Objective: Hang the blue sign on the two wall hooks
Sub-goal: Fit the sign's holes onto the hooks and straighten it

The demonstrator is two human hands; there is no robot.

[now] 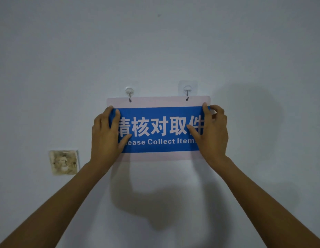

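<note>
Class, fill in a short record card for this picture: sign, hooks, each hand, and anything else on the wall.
sign: blue sign with a clear border, level against the wall
hooks: left hook and right hook, each through a hole in the sign's top edge
left hand: gripping the sign's left end
right hand: gripping the sign's right end
other: stained wall plate, lower left

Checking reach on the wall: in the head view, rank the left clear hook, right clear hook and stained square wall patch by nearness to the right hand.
1. Right clear hook, just above the right hand.
2. Left clear hook, up-left.
3. Stained square wall patch, far left, lower.
</note>
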